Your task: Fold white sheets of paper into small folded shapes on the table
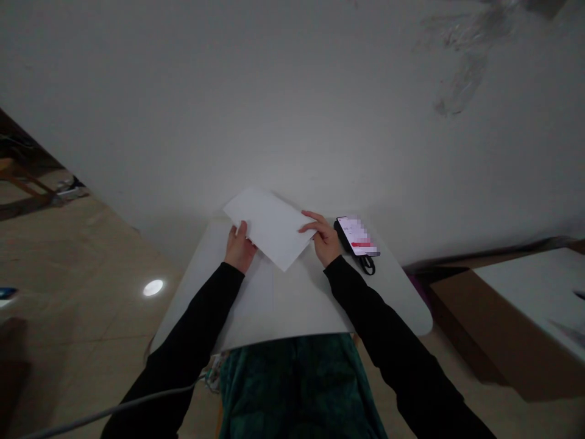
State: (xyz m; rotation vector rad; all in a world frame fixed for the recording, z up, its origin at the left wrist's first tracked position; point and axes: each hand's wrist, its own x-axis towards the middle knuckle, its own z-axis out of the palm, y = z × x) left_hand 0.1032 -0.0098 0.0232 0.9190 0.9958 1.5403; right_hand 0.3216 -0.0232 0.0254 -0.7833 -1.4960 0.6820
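A white sheet of paper [274,228] is held up at a slant over the white table [311,311]. My left hand [241,249] grips its lower left edge, thumb on top and the other fingers mostly hidden beneath. At the right corner, my right hand [323,238] has its fingers on the upper face of the sheet, with the thumb out of sight. Whether the sheet is single or folded I cannot tell. Another pale sheet [253,289] appears to lie flat on the table below my left hand.
A phone [359,236] with its screen lit lies right of my right hand, a black strap [367,264] beside it. A pale wall [283,110] rises behind the table. A cardboard box [503,329] stands to the right. A grey cable [123,405] crosses my left sleeve.
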